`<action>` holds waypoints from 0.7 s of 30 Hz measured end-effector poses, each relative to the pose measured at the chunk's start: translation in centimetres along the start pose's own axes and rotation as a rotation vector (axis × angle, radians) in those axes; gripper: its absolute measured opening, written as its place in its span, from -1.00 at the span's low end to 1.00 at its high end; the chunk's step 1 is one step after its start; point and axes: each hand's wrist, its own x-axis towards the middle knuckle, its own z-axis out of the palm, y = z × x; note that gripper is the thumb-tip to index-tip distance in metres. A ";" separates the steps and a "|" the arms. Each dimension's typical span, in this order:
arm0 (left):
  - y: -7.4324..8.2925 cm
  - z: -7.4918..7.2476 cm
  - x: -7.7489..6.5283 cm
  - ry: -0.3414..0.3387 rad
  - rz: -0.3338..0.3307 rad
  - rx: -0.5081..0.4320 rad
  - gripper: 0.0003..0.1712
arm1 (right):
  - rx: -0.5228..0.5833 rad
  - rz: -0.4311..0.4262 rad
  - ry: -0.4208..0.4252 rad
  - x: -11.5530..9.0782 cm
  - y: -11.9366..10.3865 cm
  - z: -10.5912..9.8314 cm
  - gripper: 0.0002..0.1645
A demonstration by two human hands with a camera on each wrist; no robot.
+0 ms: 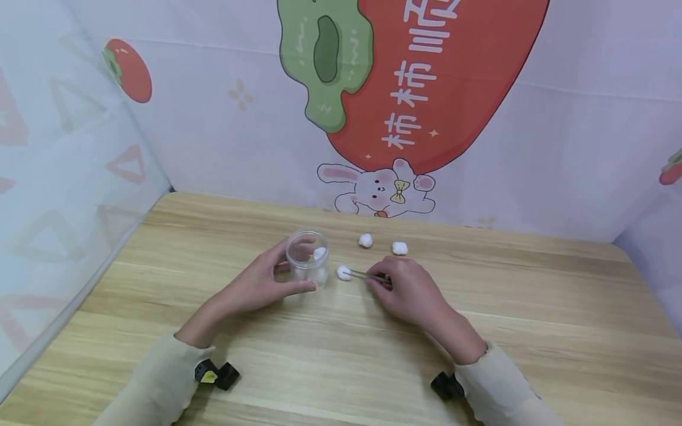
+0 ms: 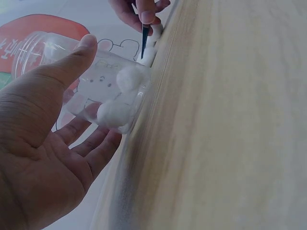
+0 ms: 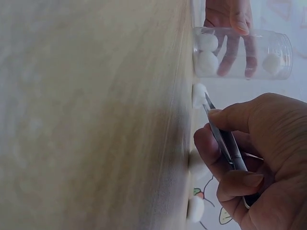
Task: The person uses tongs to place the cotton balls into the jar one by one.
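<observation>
My left hand (image 1: pixel 261 278) holds a clear plastic jar (image 2: pixel 86 79), thumb on the near side and fingers round the back. Two cotton balls lie at the jar's bottom; another cotton ball (image 3: pixel 272 63) shows up near its rim. In my right hand (image 1: pixel 407 290) is a pair of metal tweezers (image 3: pixel 224 139), pinched between thumb and fingers. Their tips are at a cotton ball (image 1: pixel 344 273) on the table, just right of the jar. I cannot tell whether the tips grip it.
Two more cotton balls, one at the back (image 1: pixel 365 240) and one to its right (image 1: pixel 399 248), sit on the wooden table (image 1: pixel 330 367) beyond my right hand. A printed cloth backdrop (image 1: pixel 559 148) rises behind the table's far edge, with another cloth (image 1: pixel 64 177) along the left.
</observation>
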 end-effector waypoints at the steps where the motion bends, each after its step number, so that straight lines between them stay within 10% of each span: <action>1: 0.0 0.0 0.0 -0.001 0.000 0.000 -0.12 | -0.001 -0.003 0.002 0.0 0.0 0.0 -0.92; 21: 0.3 0.1 -0.1 0.007 -0.016 0.022 -0.14 | -0.014 -0.018 0.026 -0.3 -0.2 -0.7 -0.92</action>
